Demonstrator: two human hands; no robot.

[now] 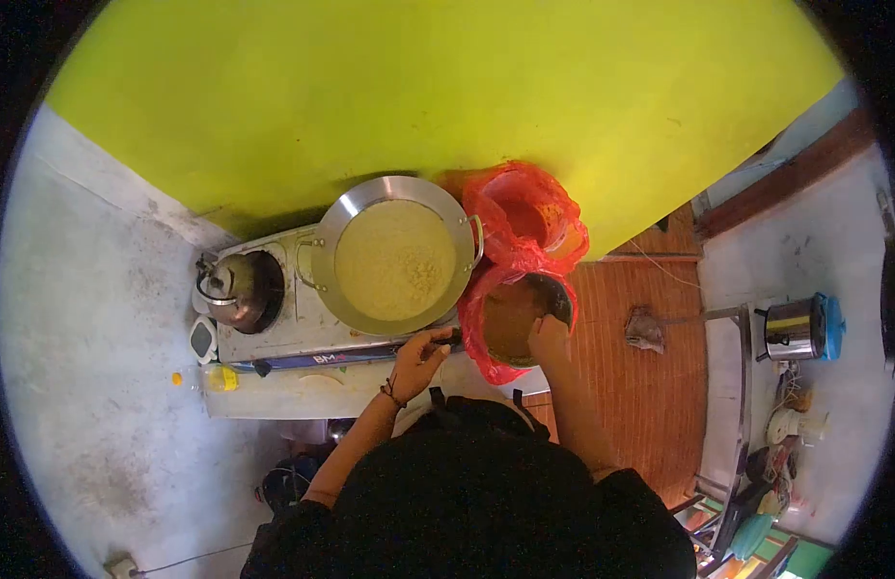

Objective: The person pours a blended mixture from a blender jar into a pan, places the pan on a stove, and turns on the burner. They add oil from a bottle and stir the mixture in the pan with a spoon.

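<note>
My left hand point(423, 358) is at the front right of the gas stove point(302, 359), its fingers closed around a dark stove knob point(454, 338). My right hand point(550, 339) reaches over the rim of a pot point(561, 301) edged with a red plastic bag point(474, 333) and holding brownish contents. Its fingers look curled, and what they hold is hidden. On the right burner sits a wide metal wok point(332, 311) with two loop handles. Pale yellowish liquid point(385, 261) fills much of it, with a lumpy, frothy patch towards the right.
Behind the pot, a second red plastic bag point(486, 201) lines another container against the green wall point(447, 87). A kettle point(237, 289) stands on the left burner, with a yellow-labelled bottle point(220, 378) near the stove's left corner. Brown floor point(621, 405) lies to the right.
</note>
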